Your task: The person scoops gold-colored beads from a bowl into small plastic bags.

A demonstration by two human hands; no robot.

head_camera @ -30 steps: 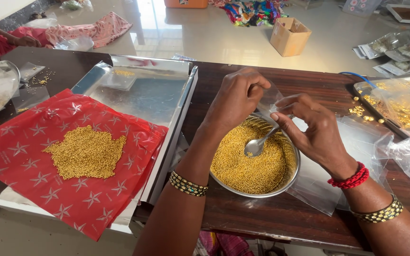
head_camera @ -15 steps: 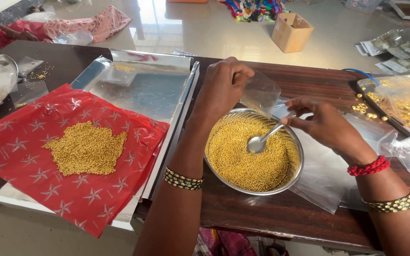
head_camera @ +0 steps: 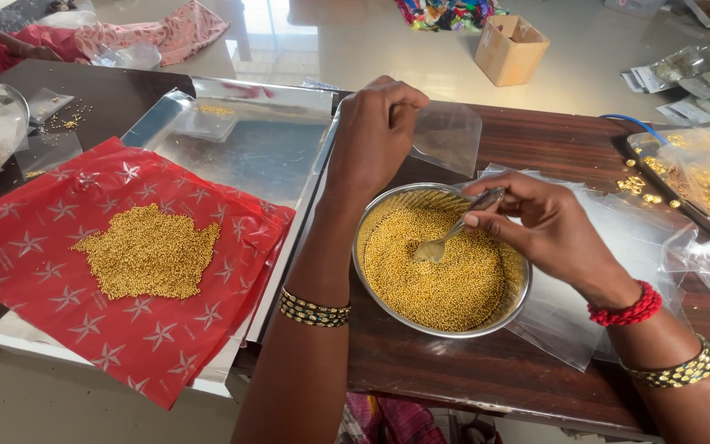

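At the centre of the frame, a round steel bowl (head_camera: 388, 306) full of small golden beads (head_camera: 441, 275) sits on the dark wooden tabletop (head_camera: 552, 144). The right hand (head_camera: 548, 226) holds a metal spoon (head_camera: 452, 233), its tip dipped in the beads. The left hand (head_camera: 375, 136), just above the bowl, pinches a small clear plastic pouch (head_camera: 447, 136). At left, a red star-printed sheet (head_camera: 59, 222) carries a heap of golden beads (head_camera: 149, 253) on a long metal tray (head_camera: 265, 156).

Bare worktop (head_camera: 454, 362) lies open in front of the steel bowl (head_camera: 388, 300). Left of the bowl a metal tray (head_camera: 281, 156) with red starred paper (head_camera: 59, 247) blocks passage. Right of the bowl lie clear plastic bags (head_camera: 643, 238); behind it, a held pouch (head_camera: 447, 136).
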